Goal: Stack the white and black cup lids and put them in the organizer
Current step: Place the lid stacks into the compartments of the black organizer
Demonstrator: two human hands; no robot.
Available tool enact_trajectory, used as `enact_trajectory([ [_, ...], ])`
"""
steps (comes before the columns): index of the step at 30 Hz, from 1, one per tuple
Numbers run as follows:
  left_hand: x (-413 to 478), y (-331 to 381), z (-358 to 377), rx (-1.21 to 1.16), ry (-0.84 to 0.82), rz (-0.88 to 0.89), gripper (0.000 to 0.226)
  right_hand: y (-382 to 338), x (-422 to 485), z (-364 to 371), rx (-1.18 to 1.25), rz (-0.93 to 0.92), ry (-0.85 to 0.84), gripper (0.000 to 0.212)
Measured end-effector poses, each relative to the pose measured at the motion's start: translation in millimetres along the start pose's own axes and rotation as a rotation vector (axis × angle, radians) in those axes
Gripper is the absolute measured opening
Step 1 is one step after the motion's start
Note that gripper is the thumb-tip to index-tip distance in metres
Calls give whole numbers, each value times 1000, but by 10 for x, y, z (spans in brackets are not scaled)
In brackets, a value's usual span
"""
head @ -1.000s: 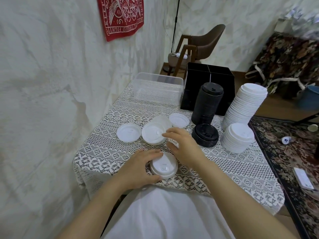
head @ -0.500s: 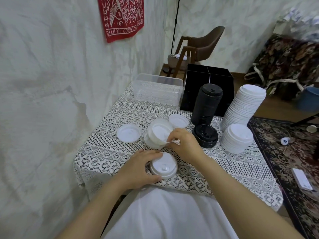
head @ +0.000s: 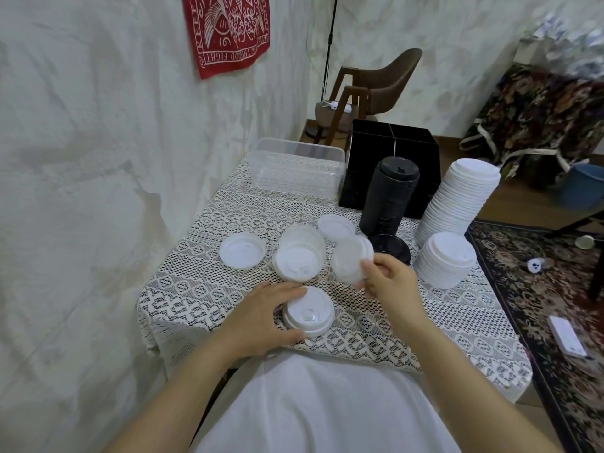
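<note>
White lid (head: 351,258) is up off the lace cloth (head: 202,282), tilted and blurred. The right hand (head: 389,282) pinches its edge, just in front of the low black lid stack (head: 390,250). Meanwhile the left hand (head: 261,317) curls round a short white stack (head: 310,313) at the near edge. The black organizer (head: 392,165) stands at the far side.

lifted white lid (head: 351,256) motion-blurred, organizer (head: 359,152) interior hidden

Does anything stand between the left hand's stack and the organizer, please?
Yes. Beyond the white stack, the right hand holds a lid, then the short black stack and tall black stack front the organizer.
</note>
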State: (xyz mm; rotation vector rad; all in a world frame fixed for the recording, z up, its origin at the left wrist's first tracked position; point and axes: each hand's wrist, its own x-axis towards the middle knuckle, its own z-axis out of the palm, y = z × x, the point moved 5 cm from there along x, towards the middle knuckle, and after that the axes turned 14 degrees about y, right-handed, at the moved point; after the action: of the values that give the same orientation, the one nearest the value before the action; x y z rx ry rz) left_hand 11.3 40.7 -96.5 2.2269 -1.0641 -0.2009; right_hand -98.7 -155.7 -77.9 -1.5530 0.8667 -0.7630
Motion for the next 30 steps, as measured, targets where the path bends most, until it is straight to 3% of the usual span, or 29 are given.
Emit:
enact_trajectory([
  [3,5,-25,10,-7,12,10,76,173,-93,-203,81,268,-56,17],
  [6,14,-41,25,-11,12,23,76,267,-118,-366,34,292,-19,22],
  [9,20,-35,32,-8,9,38,75,316,-74,-477,-194,160,48,39],
  [13,30,-81,45,-22,19,28,77,171,-49,-442,-564,-209,89,45],
  [18,33,-74,49,-10,11,36,76,179,-54,-200,-698,-365,-211,79],
  [22,29,-83,46,-23,8,27,76,177,-38,-152,-688,-371,-231,78],
  [26,25,-62,27,-34,22,7,82,41,-152,-88,-530,-442,-191,66],
  [30,29,-51,25,-81,42,-15,100,1,-398,159,-439,-541,-321,62],
])
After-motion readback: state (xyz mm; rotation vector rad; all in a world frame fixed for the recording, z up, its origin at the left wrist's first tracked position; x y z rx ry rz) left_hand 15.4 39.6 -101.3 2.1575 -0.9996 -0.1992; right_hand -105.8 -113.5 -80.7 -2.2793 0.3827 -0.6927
